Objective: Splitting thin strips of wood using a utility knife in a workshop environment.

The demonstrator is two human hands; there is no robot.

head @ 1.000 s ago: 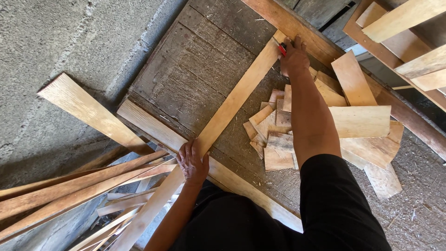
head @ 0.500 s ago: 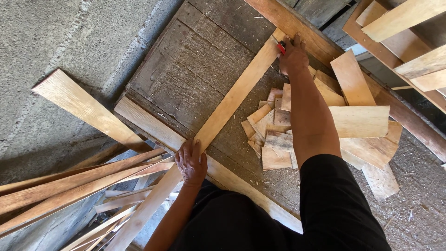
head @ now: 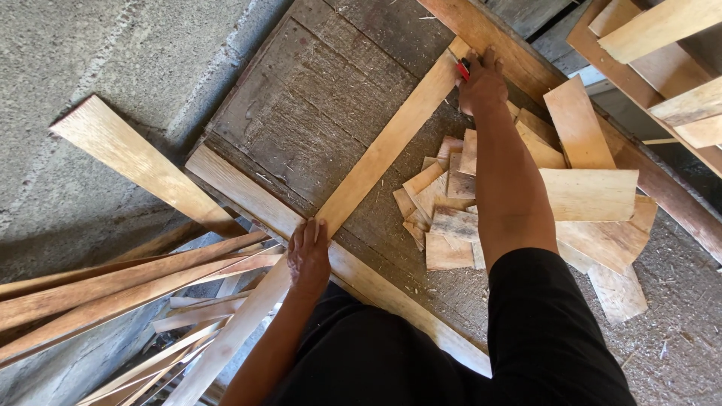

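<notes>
A long pale wooden slat (head: 383,154) lies diagonally across a dark weathered wooden board (head: 316,113). My left hand (head: 308,259) presses flat on the slat near its lower part, where it crosses another plank (head: 248,195). My right hand (head: 481,79) reaches to the slat's far end and is closed on a small red tool (head: 463,69), mostly hidden in the fist. My right forearm passes over a heap of short wood offcuts (head: 451,203).
Larger flat offcuts (head: 590,195) lie at the right. A bundle of long slats (head: 113,289) fans out at lower left. A thick plank (head: 135,162) rests on the concrete floor (head: 98,53). Wooden frame pieces (head: 662,45) stand top right.
The view has shifted slightly. Both hands stay on the slat at the same places; nothing was picked up or let go.
</notes>
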